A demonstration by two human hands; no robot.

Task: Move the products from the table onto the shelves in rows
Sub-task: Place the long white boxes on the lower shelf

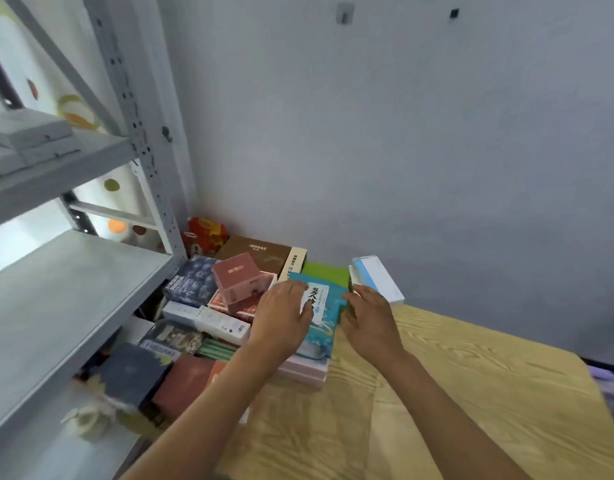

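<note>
Head view: hands on teal box

head-worn view, angled down, table close

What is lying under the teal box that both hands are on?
The teal box rests on a pale pink flat box on the wooden table. Anything beneath its far end is covered by the left hand and right hand.
</note>
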